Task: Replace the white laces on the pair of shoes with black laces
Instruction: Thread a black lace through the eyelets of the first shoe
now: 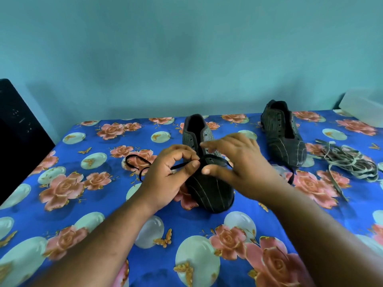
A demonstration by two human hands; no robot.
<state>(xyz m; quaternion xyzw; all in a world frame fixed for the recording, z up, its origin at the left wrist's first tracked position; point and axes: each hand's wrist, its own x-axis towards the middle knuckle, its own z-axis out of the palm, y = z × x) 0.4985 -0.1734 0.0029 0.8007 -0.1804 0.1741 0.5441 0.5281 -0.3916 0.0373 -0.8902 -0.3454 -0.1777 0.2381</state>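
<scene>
A dark grey pinstriped shoe [209, 191] lies in the middle of the bed, toe toward me. A black lace [134, 160] runs across its lower eyelets and loops off to the left; its other end [291, 177] trails to the right. My left hand [167, 175] pinches the lace between thumb and forefinger just left of the eyelets. My right hand [238, 162] hovers over the shoe's right side with fingers spread, thumb near the lace. The second shoe [284, 133], without laces, stands at the back right. A heap of removed whitish laces [352, 162] lies right of it.
The bed carries a blue floral sheet [87, 204]. A black object [20, 131] stands at the left edge. A white box [364, 108] sits at the far right against the teal wall.
</scene>
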